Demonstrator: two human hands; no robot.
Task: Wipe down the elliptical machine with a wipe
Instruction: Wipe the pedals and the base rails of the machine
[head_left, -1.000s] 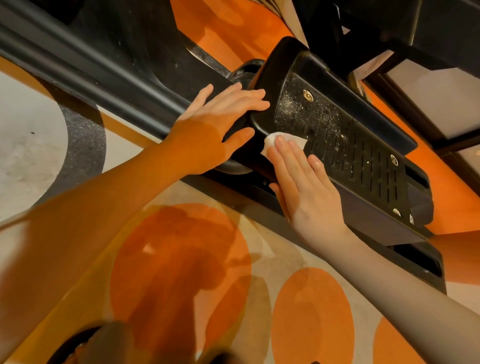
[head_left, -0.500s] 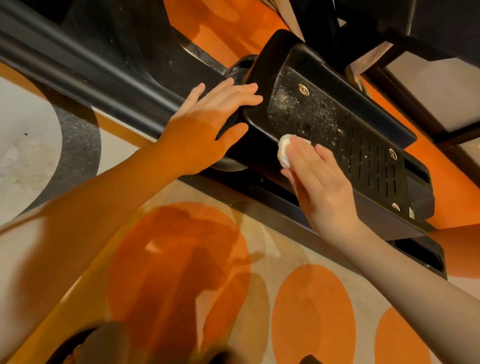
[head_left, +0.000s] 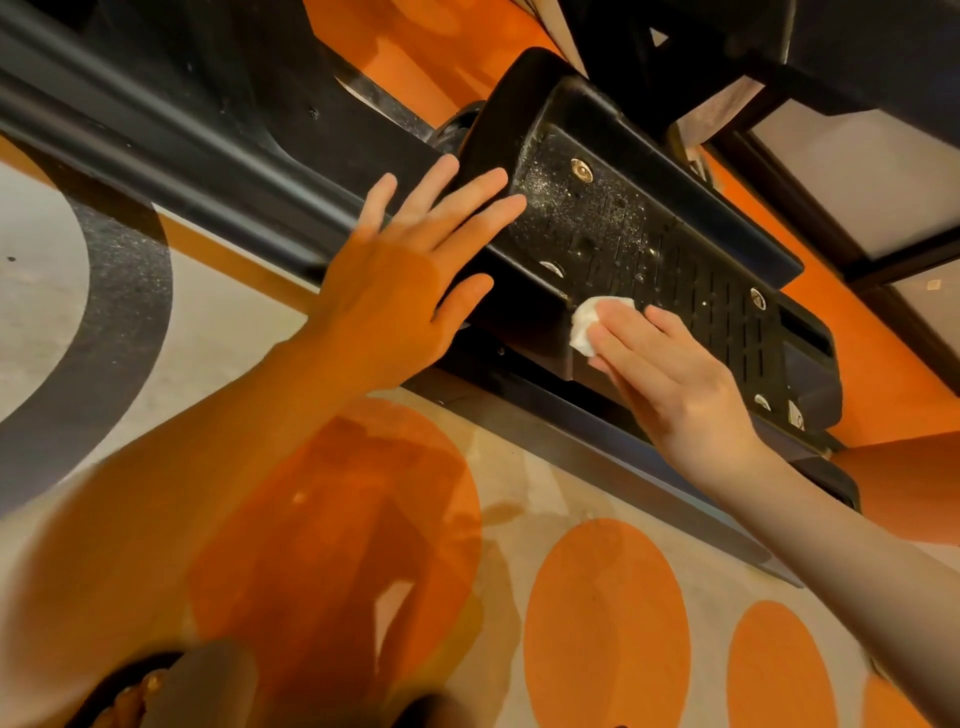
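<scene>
Your right hand (head_left: 675, 384) presses the white wipe (head_left: 589, 322) under straight fingers against the black pedal (head_left: 649, 244); your left hand (head_left: 405, 280), fingers spread, seems to brace the pedal's end.

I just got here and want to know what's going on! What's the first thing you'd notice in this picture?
First, the two hands in the middle: the right hand presses a small white wipe with flat fingers against the near edge of a black elliptical pedal. The left hand rests open on the pedal's rounded end. Below them, big orange circles cover the pale floor.
</scene>
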